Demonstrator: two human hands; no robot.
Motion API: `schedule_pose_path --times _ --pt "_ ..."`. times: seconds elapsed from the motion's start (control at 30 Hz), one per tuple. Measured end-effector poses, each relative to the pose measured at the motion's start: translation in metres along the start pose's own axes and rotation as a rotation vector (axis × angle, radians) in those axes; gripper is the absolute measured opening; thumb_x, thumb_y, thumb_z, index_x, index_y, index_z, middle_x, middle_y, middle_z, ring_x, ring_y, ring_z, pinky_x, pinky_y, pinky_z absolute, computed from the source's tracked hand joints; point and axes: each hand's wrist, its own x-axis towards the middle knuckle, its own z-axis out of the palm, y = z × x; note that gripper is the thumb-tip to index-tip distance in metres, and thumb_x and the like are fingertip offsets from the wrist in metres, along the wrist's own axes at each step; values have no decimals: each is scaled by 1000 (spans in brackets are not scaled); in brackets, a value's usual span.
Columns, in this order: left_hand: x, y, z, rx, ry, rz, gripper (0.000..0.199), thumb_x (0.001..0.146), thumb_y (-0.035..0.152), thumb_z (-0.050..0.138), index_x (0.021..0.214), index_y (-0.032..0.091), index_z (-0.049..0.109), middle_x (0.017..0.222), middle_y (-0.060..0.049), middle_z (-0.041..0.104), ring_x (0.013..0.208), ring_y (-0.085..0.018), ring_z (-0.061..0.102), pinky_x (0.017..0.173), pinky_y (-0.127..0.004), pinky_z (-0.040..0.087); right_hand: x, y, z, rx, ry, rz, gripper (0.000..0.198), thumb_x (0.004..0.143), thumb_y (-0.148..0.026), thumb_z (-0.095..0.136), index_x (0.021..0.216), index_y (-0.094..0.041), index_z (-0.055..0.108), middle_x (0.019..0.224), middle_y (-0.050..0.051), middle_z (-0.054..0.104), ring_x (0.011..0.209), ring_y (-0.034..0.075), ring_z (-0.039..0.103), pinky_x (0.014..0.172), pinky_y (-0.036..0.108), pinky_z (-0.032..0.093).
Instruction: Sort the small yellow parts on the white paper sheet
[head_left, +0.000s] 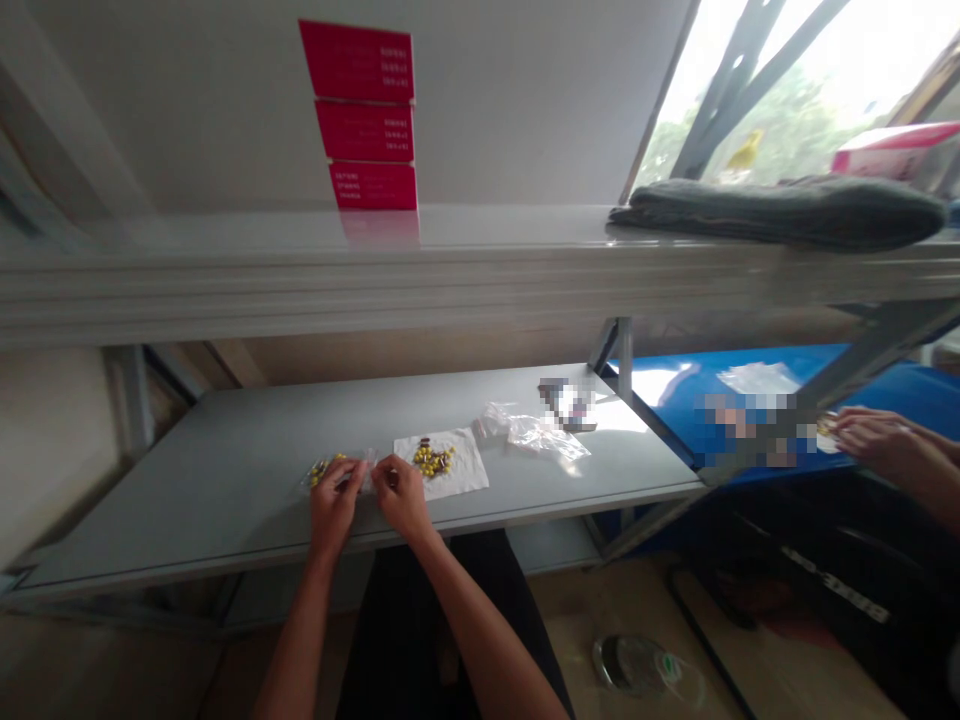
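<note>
My left hand (335, 492) is closed in a pinch on a small clear plastic bag (368, 472) above the grey table. Close beside it, my right hand (403, 493) is also pinched, with its fingertips at the bag's edge; what they hold is mostly hidden. Small yellow and dark pieces (319, 470) lie just beyond my left hand, seemingly in clear plastic. To the right of my right hand, a heap of similar yellow and dark brown pieces (433, 460) rests on a white sheet (469, 470), cloth or paper.
Crumpled clear plastic bags (536, 432) lie right of the sheet. A shelf (480, 290) crosses above the table, bearing red boxes (367, 130) and a folded grey cloth (772, 212). At the right, another person's hands (874, 435) work over a blue table (667, 400). A metal post stands between.
</note>
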Motion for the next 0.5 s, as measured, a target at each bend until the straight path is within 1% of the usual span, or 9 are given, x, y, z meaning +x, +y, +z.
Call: schedule_pose_path --times 0.07,0.13,0.2,0.27,0.33,0.4,0.5 --pt "-2 -1 0 -31 18 2 25 85 42 66 82 18 71 91 -5 66 87 -19 62 73 -25 51 0 -1 1 -28 12 2 16 90 -28 55 81 -19 63 71 0 64 62 13 58 60 22 42" --pt "-3 -2 0 -46 18 -5 25 83 42 68 85 18 73 96 -6 66 91 -20 63 71 -26 52 0 -2 2 -62 19 -14 16 91 -28 56 82 -18 65 74 2 67 64 13 59 62 22 43" --pt "-3 -3 0 -32 7 -4 27 82 44 69 87 18 74 100 -7 66 94 -22 64 69 -26 54 0 -3 2 -80 16 -26 17 92 -27 55 83 -17 66 76 3 69 64 13 61 63 22 44" --pt "-2 -4 0 7 -10 24 28 82 44 69 87 18 75 99 -7 67 95 -22 64 68 -27 55 -1 -4 1 -85 5 -25 19 94 -28 54 86 -17 68 78 3 71 65 14 62 63 22 43" --pt "-1 -6 1 65 -30 78 27 83 44 67 86 18 76 95 -7 67 91 -22 65 67 -28 56 -1 -4 0 -99 -5 -18 21 95 -29 53 87 -17 69 77 4 71 65 14 62 63 22 43" --pt "-1 -8 4 154 -28 150 26 87 42 63 87 19 75 93 -7 68 87 -21 66 66 -28 56 0 -2 0 -138 1 -1 23 96 -25 52 82 -17 68 73 4 70 64 14 61 62 22 41" --pt "-3 -10 7 332 -6 273 25 92 36 55 89 18 73 92 -8 70 84 -21 67 72 -30 55 2 1 1 -204 32 20 23 93 -17 51 76 -17 66 69 3 68 63 14 60 61 22 38"
